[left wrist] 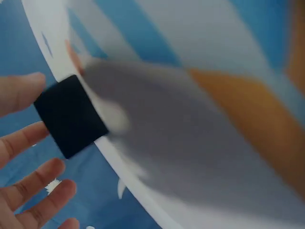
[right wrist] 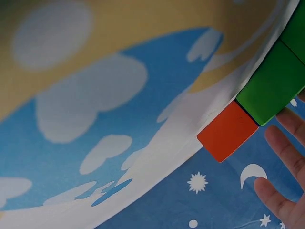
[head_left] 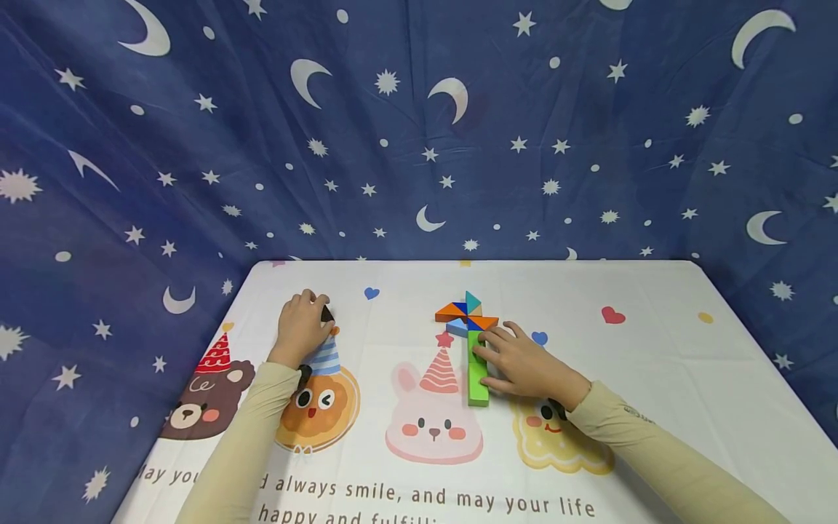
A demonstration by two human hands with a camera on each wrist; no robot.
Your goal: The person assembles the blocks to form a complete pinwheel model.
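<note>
In the head view my left hand (head_left: 302, 327) is at the left of the table. It pinches a small black block (left wrist: 71, 117) between thumb and index finger, while the other fingers spread apart in the left wrist view. Right of centre, colored blocks lie in a pinwheel shape: orange triangular blocks (head_left: 483, 322), a teal triangular block (head_left: 473, 302) and a light blue block (head_left: 457, 327). Below them, two green blocks (head_left: 479, 384) form a straight stem. My right hand (head_left: 527, 365) rests against the stem from the right, its fingers touching the green blocks and partly covering them.
A white tablecloth (head_left: 655, 407) with printed cartoon faces, hearts and lettering covers the table. Behind and at the sides hangs a dark blue curtain (head_left: 366, 131) with moons and stars, meeting the table's back edge.
</note>
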